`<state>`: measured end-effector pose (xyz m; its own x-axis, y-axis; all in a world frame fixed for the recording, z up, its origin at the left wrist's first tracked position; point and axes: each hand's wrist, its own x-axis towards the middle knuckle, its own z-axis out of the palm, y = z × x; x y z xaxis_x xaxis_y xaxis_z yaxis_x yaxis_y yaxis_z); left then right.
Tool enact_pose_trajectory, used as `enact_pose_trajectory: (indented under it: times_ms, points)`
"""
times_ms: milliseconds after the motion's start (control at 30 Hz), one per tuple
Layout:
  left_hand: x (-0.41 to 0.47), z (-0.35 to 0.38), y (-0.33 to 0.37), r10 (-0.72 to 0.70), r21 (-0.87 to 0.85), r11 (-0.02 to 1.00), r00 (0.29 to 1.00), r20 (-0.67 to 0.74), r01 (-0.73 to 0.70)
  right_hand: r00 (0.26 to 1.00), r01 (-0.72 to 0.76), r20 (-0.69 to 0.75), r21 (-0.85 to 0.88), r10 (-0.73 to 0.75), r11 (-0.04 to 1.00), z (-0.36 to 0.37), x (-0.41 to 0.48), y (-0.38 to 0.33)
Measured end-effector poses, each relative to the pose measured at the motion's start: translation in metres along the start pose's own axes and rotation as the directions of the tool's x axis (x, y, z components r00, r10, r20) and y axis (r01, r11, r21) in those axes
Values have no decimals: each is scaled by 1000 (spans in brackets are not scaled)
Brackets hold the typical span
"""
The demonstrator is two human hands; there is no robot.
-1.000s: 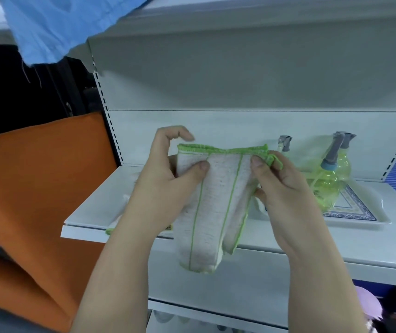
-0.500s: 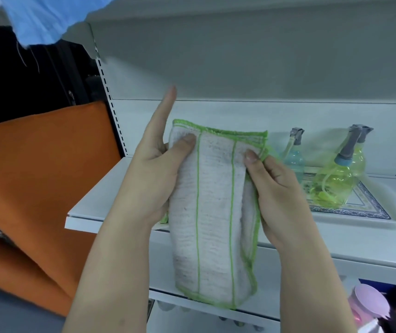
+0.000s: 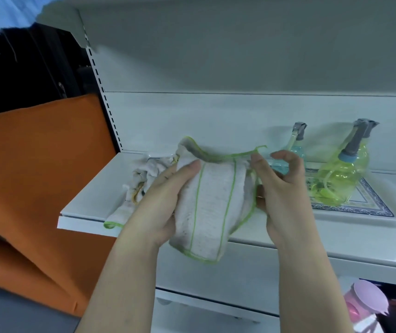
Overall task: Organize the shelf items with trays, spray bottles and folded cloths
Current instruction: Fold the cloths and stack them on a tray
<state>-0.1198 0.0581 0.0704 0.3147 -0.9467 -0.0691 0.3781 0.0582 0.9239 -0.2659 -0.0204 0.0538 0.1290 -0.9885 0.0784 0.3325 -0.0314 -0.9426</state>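
I hold a white cloth with green stitching [image 3: 212,207] in front of the white shelf [image 3: 91,200]. My left hand [image 3: 161,200] grips its left side with the thumb on top. My right hand [image 3: 281,188] pinches its upper right edge. The cloth hangs partly folded, its top edge sagging between my hands. Behind my left hand a crumpled pile of similar cloths [image 3: 141,186] lies on a white tray [image 3: 149,155], mostly hidden. To the right, a blue spray bottle [image 3: 293,150] and a yellow-green spray bottle [image 3: 343,171] stand on a patterned tray [image 3: 372,207].
An orange panel [image 3: 36,176] stands left of the shelf unit. A blue cloth [image 3: 12,10] hangs at the top left. A pink lidded container [image 3: 365,306] sits at the bottom right, below the shelf. A lower shelf [image 3: 216,306] runs beneath my arms.
The cloth hung long and flat half a second ago; now it is lower, shorter and bunched, its top edge sagging. My left forefinger no longer points up.
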Motion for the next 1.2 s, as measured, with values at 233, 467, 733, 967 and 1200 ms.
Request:
enact_pose_trajectory:
  times_ms: [233, 467, 733, 967, 1200]
  points:
    - [8, 10, 10, 126, 20, 992, 985, -120, -125, 948, 182, 308, -336, -75, 924, -5, -2, -6]
    - [11, 9, 9, 193, 147, 974, 975, -114, -175, 951, 264, 239, -302, -196, 916, 0, -1, -10]
    - [6, 10, 11, 210, 299, 937, 976, -63, -183, 965, -128, 254, 221, 70, 967, 2, 2, -14]
    - [9, 13, 16, 183, 190, 969, 975, -124, -158, 997, 62, 62, -244, -48, 968, -5, 11, -13]
    - [16, 15, 17, 128, 149, 984, 970, -206, -98, 972, 42, 234, -228, 13, 973, -3, 5, -13]
